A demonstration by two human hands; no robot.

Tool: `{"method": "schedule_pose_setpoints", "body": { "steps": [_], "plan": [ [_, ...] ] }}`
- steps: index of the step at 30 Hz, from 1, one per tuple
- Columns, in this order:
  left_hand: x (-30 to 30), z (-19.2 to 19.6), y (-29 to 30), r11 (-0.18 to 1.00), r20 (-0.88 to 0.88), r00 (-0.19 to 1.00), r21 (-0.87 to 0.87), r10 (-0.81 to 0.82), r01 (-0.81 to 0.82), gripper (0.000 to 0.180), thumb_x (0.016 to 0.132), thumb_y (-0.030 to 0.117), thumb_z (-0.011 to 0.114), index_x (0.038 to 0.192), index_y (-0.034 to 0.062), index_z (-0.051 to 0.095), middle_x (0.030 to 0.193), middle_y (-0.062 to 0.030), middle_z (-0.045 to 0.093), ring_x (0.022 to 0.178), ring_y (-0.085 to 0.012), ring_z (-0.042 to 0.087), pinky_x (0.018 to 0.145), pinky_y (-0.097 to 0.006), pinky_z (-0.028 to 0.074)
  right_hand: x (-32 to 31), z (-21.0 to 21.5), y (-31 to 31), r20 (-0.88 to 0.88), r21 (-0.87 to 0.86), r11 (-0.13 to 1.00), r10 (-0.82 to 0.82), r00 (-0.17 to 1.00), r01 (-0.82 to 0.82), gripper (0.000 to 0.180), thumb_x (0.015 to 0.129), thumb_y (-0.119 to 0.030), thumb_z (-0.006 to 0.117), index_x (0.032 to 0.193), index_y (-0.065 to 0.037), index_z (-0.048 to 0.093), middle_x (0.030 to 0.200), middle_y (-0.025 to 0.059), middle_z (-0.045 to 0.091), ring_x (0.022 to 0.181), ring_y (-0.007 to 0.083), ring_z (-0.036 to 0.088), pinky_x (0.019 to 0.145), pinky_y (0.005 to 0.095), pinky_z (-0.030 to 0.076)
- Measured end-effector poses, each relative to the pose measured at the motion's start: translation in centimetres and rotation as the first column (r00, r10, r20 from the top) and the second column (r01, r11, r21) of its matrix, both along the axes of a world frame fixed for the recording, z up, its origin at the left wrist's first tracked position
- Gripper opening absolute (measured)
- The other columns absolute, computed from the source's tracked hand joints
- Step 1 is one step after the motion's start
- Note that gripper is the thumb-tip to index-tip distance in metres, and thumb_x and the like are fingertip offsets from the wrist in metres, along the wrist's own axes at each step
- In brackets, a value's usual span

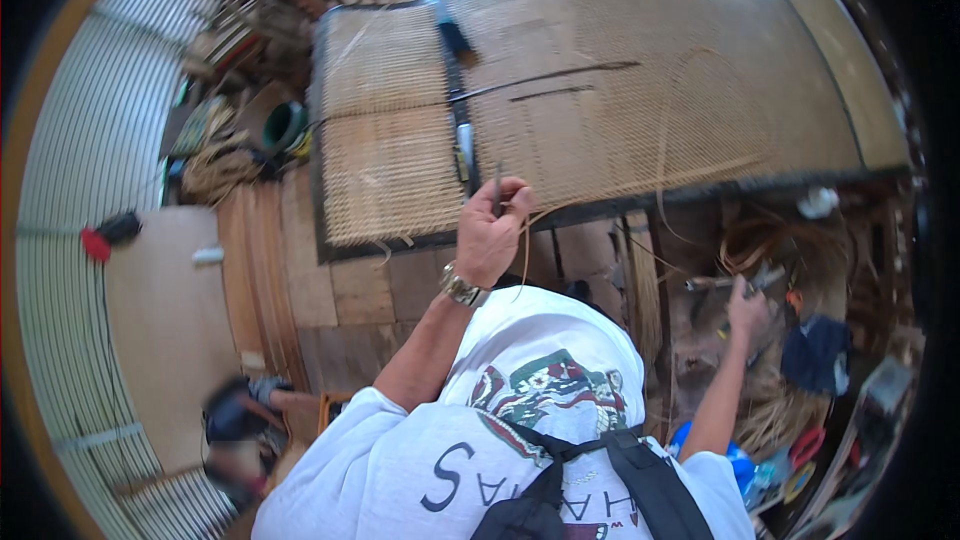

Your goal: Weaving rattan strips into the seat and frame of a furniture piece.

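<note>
My left hand [490, 235], with a watch on the wrist, is closed at the near edge of a large woven cane panel [610, 120] in a dark frame. Between its thumb and fingers stands a thin dark tool [498, 185], its kind unclear. A loose cane strand [526, 255] hangs beside this hand. Out to the right, my right hand [747, 310] is closed around part of a metal hand tool [708, 283] among the clutter; blur hides its kind. On the panel lie a long dark rod [545, 80] and a shorter one [550, 93].
A dark bar [460, 110] crosses the panel. Coiled cane strands [770, 240] and a dark cloth [815, 352] lie right. Wooden boards [260, 260] are at left, near a green bucket [285, 125]. Another person [245, 420] is at lower left.
</note>
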State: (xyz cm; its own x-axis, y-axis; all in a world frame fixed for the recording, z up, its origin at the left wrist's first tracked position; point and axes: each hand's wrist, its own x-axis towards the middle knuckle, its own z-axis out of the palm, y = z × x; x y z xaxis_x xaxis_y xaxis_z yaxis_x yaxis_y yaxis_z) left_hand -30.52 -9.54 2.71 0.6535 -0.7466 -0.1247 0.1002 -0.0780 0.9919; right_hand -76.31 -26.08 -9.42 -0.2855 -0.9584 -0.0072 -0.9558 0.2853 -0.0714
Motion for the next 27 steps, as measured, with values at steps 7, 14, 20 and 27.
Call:
{"method": "schedule_pose_setpoints", "body": {
  "steps": [7,14,20,27],
  "plan": [
    [1.8,2.5,2.3,0.995,0.036,0.995,-0.046,-0.089,0.09,0.011,0.095,0.001,0.062,0.105,0.0061,0.062,0.096,-0.0038,0.07,0.09,-0.0108,0.066,0.082,-0.025,0.055,0.2,-2.7,-3.9,-0.07,-0.156,0.986,0.047,0.996,-0.058,0.077,0.087,-0.061,0.061,0.129,0.002,0.055,0.125,0.0237,0.06,0.116,0.0385,0.057,0.099,0.0454,0.046],
    [3.5,7.5,1.2,0.842,0.039,0.876,-0.258,-0.481,0.474,0.012,0.091,-0.005,0.063,0.097,0.0057,0.064,0.102,-0.0058,0.067,0.091,-0.0119,0.065,0.083,-0.025,0.054,34.7,13.8,5.7,0.801,-0.295,0.576,-0.286,-0.526,-0.762,0.049,0.108,-0.036,0.034,0.141,0.001,0.041,0.132,0.013,0.054,0.125,0.0212,0.052,0.111,0.0373,0.035],
    [14.8,10.5,5.2,0.865,-0.023,0.93,-0.377,-0.366,0.33,0.018,0.087,-0.01,0.065,0.096,0.0053,0.066,0.112,-0.0086,0.061,0.1,-0.0146,0.062,0.085,-0.028,0.054,46.9,18.9,5.6,0.837,-0.272,0.167,-0.445,-0.319,-0.948,0.04,0.106,-0.033,0.046,0.128,0.0,0.05,0.1,0.0041,0.059,0.089,0.0106,0.057,0.079,0.026,0.047],
    [29.8,3.8,11.1,0.952,0.014,0.981,-0.239,-0.192,0.19,0.018,0.083,-0.006,0.072,0.096,0.006,0.067,0.12,-0.0107,0.06,0.099,-0.0117,0.059,0.078,-0.024,0.051,63.0,17.4,7.3,0.849,0.112,-0.065,-0.511,0.13,-0.992,0.023,0.097,-0.024,0.066,0.102,-0.001,0.063,0.08,-0.0038,0.056,0.069,0.0042,0.048,0.061,0.0199,0.039]
  ]
}}
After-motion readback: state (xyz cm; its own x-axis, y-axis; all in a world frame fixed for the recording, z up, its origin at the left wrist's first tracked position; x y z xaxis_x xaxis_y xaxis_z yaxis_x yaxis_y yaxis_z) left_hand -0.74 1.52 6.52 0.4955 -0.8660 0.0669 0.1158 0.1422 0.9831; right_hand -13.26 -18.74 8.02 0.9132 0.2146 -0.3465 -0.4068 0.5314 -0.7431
